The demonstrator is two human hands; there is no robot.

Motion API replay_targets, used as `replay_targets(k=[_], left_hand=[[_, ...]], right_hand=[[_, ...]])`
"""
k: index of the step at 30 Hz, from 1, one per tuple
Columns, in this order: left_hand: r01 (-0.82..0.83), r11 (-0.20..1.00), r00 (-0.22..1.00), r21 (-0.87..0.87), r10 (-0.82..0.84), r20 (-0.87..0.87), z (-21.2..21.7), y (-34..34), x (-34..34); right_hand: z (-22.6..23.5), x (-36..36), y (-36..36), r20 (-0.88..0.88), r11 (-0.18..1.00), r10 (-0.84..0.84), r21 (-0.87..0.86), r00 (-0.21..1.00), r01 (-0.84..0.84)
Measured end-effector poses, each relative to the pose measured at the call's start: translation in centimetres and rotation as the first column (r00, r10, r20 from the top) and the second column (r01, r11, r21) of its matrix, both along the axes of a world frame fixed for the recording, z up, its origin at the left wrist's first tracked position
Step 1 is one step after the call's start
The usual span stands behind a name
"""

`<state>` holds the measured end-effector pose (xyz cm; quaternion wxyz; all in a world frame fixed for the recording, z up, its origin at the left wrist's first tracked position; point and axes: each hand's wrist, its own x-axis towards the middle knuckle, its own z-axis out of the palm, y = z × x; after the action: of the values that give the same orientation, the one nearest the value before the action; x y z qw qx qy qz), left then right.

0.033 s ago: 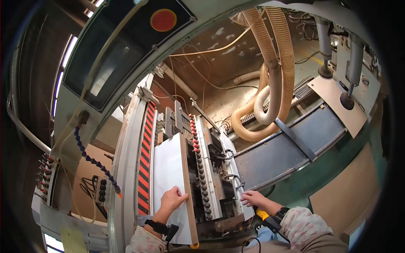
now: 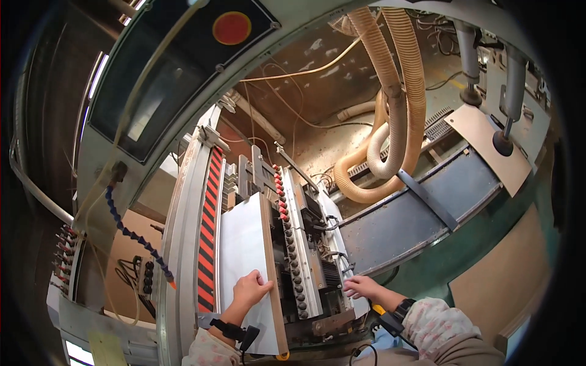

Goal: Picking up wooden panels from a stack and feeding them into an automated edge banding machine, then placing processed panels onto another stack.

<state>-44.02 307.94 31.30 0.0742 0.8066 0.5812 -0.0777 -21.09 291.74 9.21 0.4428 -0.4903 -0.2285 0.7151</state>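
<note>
A long white board (image 2: 245, 244) with a brown edge lies lengthwise on the machine, beside a red-and-black striped strip (image 2: 210, 229). My left hand (image 2: 250, 289) is on its near part, fingers curled and thumb at the right edge; the fingertips are partly hidden. My right hand (image 2: 360, 287) hovers at or touches the near end of a pale machine rail (image 2: 337, 244); contact is unclear. Its fingers are loosely bent and apart, and I see nothing held. Between the hands runs a row of red and black round knobs (image 2: 288, 233).
Above left hangs a control panel with a red round button (image 2: 232, 28). A blue jointed coolant hose (image 2: 137, 236) dangles below it. Beige ribbed hoses (image 2: 390, 146) loop down behind a dark flat bed (image 2: 390, 235). Brown panels (image 2: 497, 268) lie at the right.
My right hand has shifted slightly left. My left hand and the white board stay in place.
</note>
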Motion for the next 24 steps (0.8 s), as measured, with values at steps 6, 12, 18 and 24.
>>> replay_targets(k=[6,12,18,24], left_hand=[[0.065,0.991,0.983,0.114,-0.084,0.164,2.9,0.0,-0.8],[-0.089,0.982,0.872,-0.165,0.157,0.464,9.5,0.7,-2.8],[-0.14,0.961,0.841,-0.239,0.243,0.484,10.6,0.8,-2.9],[-0.093,0.984,0.871,-0.15,0.153,0.467,6.8,0.8,-2.3]], right_hand=[[2.8,-5.4,5.8,-0.01,0.973,0.156,0.174,0.988,-0.152],[6.6,-10.0,12.9,-0.208,0.968,0.122,0.24,0.97,-0.07],[10.0,-11.1,18.1,0.204,0.948,-0.022,0.314,0.979,-0.044],[8.7,-12.5,17.4,-0.224,0.965,-0.009,0.255,0.975,0.068]])
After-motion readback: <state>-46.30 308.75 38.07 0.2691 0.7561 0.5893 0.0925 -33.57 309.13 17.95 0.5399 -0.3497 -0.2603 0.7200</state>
